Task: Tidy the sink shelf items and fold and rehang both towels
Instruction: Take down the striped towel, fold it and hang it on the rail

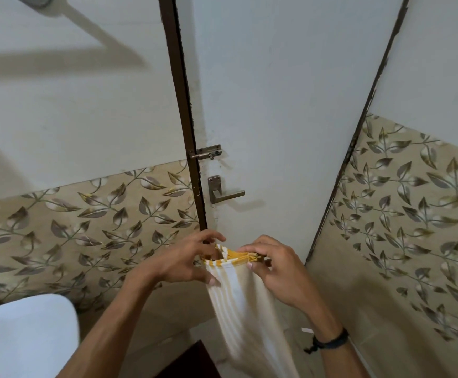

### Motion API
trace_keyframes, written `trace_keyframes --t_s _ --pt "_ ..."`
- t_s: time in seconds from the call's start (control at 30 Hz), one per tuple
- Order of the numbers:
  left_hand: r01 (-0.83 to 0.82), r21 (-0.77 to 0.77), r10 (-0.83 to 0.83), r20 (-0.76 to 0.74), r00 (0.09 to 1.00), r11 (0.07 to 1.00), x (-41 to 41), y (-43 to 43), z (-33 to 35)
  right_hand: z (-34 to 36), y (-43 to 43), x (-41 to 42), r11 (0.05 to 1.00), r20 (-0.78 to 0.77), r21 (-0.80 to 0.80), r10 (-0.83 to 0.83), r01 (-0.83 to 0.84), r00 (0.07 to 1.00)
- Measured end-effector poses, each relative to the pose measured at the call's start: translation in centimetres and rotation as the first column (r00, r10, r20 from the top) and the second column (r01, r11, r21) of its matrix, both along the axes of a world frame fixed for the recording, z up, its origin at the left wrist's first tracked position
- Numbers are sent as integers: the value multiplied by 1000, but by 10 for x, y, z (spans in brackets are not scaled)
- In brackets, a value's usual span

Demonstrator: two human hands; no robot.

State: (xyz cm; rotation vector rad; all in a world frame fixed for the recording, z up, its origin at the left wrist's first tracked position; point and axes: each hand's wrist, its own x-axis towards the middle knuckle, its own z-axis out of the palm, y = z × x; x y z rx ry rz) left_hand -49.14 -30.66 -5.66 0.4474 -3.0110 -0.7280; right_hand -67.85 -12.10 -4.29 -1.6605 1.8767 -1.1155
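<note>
A white towel with yellow stripes (245,304) hangs straight down in front of me, its top edge bunched with a yellow fringed end. My left hand (187,260) pinches the left side of that top edge. The right side is gripped by my right hand (274,271), which wears a dark wristband. Both hands are close together in front of a white door. The towel's lower end runs out of the frame at the bottom. The sink shelf and the other towel are not in sight.
The white door (277,105) has a slide bolt (208,153) and a lever handle (223,192) above my hands. Leaf-patterned tiles (86,227) cover the lower walls on both sides. A white rounded fixture (23,334) sits at the lower left.
</note>
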Motion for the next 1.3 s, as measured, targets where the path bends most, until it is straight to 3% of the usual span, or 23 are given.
trace_keyframes --t_s 0.13,0.2,0.33,0.4,0.47,0.57,0.63,0.73,0.87,1.0,1.03,1.23,1.3 --pt "-90 -154 98 47 994 984 3 -11 0 0 5 -12 1000 -12 15 8 -7 1000" --pt "-155 -190 156 -11 988 969 7 -13 2 -1 6 -22 999 3 3 -34 34 999" --pt "-137 -189 108 -155 982 972 3 -6 10 -1 5 -34 995 53 -19 -102 103 993" --pt "-129 -74 101 -300 949 989 1 1 14 2 6 -38 986 72 -54 -156 160 985" --pt "-145 170 207 -439 874 975 -1 10 20 8 8 -41 974 108 -100 -190 201 976" --pt "-89 544 429 -540 724 835 -8 24 34 20 12 -41 951 231 -210 -179 228 956" --pt "-7 627 490 -602 631 779 -14 28 46 18 7 -40 938 468 -223 -135 264 874" --pt "74 653 501 -643 579 754 -22 32 60 2 -8 -30 959 730 -90 -119 268 673" --pt "84 760 644 -599 476 645 -20 37 67 -15 -20 -12 952 826 -44 -136 303 547" --pt "-172 796 631 -305 714 580 7 27 47 -4 -26 -5 940 797 -169 -46 296 602" --pt "-198 809 650 -271 710 553 10 29 41 -1 -27 -4 940 780 -187 -34 284 624" --pt "-149 857 805 -385 452 493 4 44 37 -18 -26 -6 985 624 5 -138 172 770" --pt "-144 883 814 -335 475 447 5 42 31 -27 -23 -7 976 667 0 -161 216 727"
